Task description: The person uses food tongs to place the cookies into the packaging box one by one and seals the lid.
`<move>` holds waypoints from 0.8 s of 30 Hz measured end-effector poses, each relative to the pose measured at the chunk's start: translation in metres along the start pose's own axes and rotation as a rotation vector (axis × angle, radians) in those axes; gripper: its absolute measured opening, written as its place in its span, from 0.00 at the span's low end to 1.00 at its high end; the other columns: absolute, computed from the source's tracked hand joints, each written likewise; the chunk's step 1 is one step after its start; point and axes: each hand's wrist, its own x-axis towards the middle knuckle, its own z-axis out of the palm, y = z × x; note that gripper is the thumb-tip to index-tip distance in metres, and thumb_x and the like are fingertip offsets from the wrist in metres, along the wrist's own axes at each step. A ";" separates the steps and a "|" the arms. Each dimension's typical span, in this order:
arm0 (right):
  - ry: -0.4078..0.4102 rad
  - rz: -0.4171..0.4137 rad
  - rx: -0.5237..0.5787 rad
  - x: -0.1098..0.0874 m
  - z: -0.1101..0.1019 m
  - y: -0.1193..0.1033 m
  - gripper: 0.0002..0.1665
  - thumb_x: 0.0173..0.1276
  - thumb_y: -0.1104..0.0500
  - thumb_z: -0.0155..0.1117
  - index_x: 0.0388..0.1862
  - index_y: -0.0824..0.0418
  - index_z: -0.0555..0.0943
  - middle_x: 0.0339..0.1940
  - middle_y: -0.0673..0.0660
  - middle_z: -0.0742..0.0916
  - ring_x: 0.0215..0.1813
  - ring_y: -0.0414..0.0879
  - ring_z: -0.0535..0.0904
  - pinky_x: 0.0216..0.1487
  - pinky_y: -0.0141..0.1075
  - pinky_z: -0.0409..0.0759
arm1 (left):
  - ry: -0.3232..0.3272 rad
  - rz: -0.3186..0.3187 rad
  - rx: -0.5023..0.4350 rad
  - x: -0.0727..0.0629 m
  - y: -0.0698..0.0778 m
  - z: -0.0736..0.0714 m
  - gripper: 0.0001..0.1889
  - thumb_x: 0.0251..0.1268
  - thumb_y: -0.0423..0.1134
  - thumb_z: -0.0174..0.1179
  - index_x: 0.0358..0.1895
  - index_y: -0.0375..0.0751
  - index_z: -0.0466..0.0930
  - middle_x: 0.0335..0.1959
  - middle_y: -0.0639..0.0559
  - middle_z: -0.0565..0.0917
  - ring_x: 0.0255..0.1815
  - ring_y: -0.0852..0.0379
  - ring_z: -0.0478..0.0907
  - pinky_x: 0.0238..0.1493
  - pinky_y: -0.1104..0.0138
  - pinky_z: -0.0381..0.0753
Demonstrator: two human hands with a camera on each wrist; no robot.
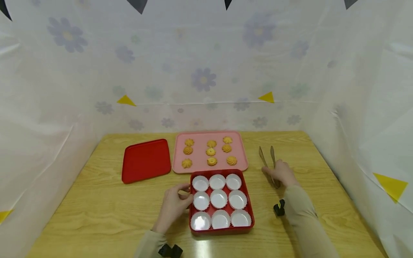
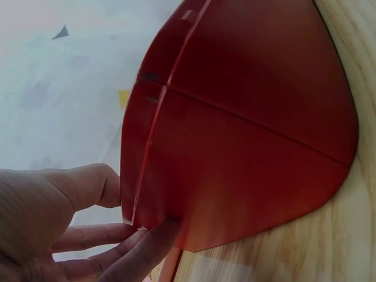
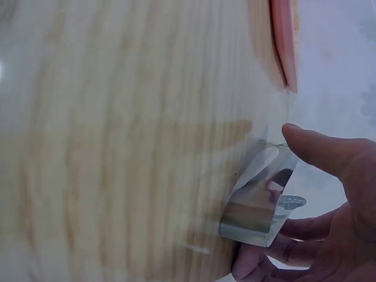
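Note:
My left hand [image 1: 174, 204] grips the left side of a red box [image 1: 222, 232], with the thumb at its rim and the fingers against its wall. White paper baking cups [image 1: 218, 198] fill the box in rows, with nothing in them. In the left wrist view, the box's red outer wall [image 2: 247, 153] takes up most of the picture. Right of the box, my right hand [image 1: 284, 173] holds metal tongs [image 1: 262, 156] near their bent end, thumb on one side and fingers on the other. Their tips point away from me, spread apart. The right wrist view shows the shiny bend [image 3: 249, 220] close over the table.
Behind the box, a pink tray [image 1: 196, 166] carries several piped cookies [image 1: 211, 152]. To its left lies a red lid [image 1: 146, 161]. The wooden table [image 1: 96, 215] is enclosed by pale flower-patterned sheets [image 1: 203, 46] at the back and sides.

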 end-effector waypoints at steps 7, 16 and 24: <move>0.008 0.011 -0.033 -0.002 -0.001 -0.001 0.27 0.71 0.42 0.59 0.24 0.62 0.70 0.20 0.56 0.74 0.24 0.49 0.70 0.26 0.40 0.70 | 0.007 -0.004 0.004 0.000 -0.001 -0.001 0.18 0.58 0.28 0.65 0.54 0.32 0.84 0.48 0.37 0.88 0.35 0.51 0.89 0.32 0.69 0.86; 0.027 0.016 -0.086 0.001 -0.002 -0.003 0.26 0.72 0.44 0.58 0.32 0.68 0.74 0.26 0.63 0.80 0.29 0.54 0.76 0.29 0.44 0.74 | 0.013 -0.006 0.020 0.000 -0.002 -0.003 0.18 0.58 0.28 0.66 0.53 0.32 0.85 0.49 0.37 0.88 0.36 0.51 0.89 0.33 0.67 0.87; 0.035 0.005 -0.112 0.000 -0.001 -0.005 0.31 0.74 0.47 0.55 0.50 0.79 0.73 0.40 0.76 0.83 0.37 0.63 0.82 0.37 0.53 0.79 | 0.015 -0.011 0.017 0.001 -0.002 -0.005 0.19 0.57 0.28 0.66 0.54 0.31 0.85 0.49 0.38 0.88 0.36 0.52 0.89 0.33 0.68 0.86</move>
